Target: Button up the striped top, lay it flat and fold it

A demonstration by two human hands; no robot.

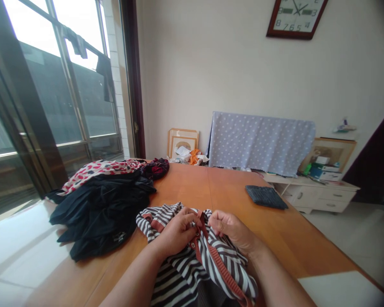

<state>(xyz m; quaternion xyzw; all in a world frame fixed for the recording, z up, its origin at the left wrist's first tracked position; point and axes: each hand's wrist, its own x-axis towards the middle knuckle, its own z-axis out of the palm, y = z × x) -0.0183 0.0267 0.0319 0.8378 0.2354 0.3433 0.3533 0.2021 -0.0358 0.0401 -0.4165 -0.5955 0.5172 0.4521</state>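
My one head-worn camera looks forward and down along the orange wooden table [192,183], close over my left hand [176,232] and right hand [233,230], both pinching the brown-and-white striped knitted cardigan [217,260]. The dark-framed glass window [67,98] lies left, the cream wall [211,64] well ahead.

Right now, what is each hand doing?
Left hand: closed, pinching the striped cardigan at its button edge.
Right hand: closed on the same edge.
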